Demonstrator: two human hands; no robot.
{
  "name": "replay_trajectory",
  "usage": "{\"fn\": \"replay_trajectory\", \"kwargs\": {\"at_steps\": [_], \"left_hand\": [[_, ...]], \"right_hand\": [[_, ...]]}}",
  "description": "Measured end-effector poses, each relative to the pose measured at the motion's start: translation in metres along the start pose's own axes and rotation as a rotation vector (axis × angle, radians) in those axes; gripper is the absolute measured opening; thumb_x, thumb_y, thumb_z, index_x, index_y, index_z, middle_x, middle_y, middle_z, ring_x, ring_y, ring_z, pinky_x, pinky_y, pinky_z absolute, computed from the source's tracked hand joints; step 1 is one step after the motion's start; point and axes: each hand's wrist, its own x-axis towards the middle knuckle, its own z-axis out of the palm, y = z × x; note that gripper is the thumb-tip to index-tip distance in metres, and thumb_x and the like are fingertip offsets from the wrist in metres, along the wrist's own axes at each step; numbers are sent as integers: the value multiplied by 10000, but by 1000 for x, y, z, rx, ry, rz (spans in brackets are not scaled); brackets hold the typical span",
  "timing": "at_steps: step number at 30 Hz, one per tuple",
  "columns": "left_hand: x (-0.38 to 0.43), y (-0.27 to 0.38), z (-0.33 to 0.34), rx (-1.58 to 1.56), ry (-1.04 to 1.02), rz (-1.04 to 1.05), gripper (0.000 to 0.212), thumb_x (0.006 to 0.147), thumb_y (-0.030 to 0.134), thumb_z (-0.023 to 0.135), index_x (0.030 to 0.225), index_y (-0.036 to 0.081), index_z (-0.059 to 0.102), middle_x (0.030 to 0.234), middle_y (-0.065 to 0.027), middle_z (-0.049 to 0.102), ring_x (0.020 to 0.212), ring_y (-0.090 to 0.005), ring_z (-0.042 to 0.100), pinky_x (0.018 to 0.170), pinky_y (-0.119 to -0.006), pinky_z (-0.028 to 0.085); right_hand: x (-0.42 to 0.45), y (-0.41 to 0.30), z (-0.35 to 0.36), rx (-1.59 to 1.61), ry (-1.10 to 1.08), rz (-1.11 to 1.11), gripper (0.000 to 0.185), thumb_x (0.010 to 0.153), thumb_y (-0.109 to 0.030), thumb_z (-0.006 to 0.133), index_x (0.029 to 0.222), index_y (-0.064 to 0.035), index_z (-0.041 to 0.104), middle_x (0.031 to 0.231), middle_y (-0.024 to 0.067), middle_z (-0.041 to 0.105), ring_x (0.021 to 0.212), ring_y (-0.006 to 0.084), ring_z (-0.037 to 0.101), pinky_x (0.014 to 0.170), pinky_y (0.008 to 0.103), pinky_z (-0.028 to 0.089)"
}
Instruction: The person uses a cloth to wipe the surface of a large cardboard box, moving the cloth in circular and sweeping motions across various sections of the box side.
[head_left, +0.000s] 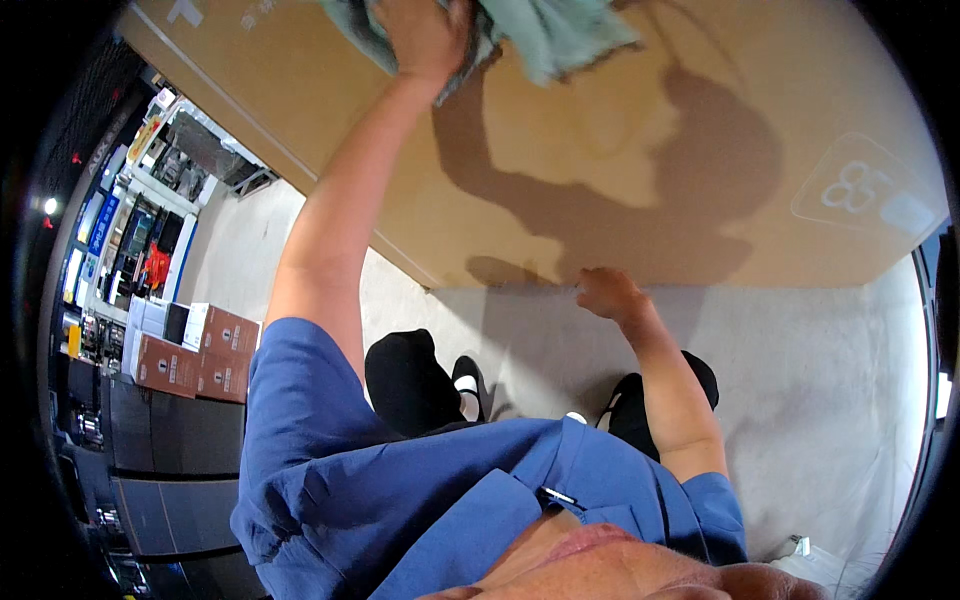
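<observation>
A large cardboard box (559, 161) stands in front of me, filling the upper view. High on its face, my left hand (427, 37) presses a pale green cloth (555, 34). The cloth is bunched beneath my fingers and hangs out to the right, and the picture's top edge cuts it off. Lower down, my right hand (611, 292) hovers around the box's bottom edge with its fingers curled. I see nothing in it, but its palm is hidden, and whether it touches the box is unclear.
Brown-and-white cartons (199, 352) are stacked at the left on dark cabinets (176, 435). Display shelves (142, 240) with appliances stand farther off. My black shoes (466, 379) are on the pale concrete floor (795, 390). Clear plastic (817, 566) lies at the lower right.
</observation>
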Motion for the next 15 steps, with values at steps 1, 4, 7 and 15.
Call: {"fn": "replay_trajectory", "kwargs": {"at_steps": [1,4,7,15], "left_hand": [[-4,2,4,-9,7,10,678,797,107,572,1429,36,336,1498,-208,282,1360,-450,244,1128,-486,203],[-38,-8,22,-50,-300,367,357,802,253,639,1023,-26,623,1036,-261,620,1020,-440,557,899,-485,440],[-26,-16,45,-19,-620,254,364,797,236,640,1068,-5,606,1087,-252,607,1042,-429,550,875,-494,429],[102,64,65,-54,30,134,601,796,57,590,1366,26,400,1408,-230,398,1312,-459,322,1095,-490,268]], "right_hand": [[2,1,2,2,-23,-10,393,821,-265,592,1126,-17,598,1093,216,638,1046,368,600,917,450,465],[0,-6,-4,13,-39,-18,389,809,-247,578,1127,-24,603,1080,212,644,1037,363,607,905,446,475],[-4,0,0,2,6,-7,328,804,-208,562,1053,-7,637,1047,211,659,1006,353,631,875,440,500],[-11,12,-10,-13,12,36,261,810,-152,571,992,5,673,1001,209,679,988,340,654,834,429,524]]}}
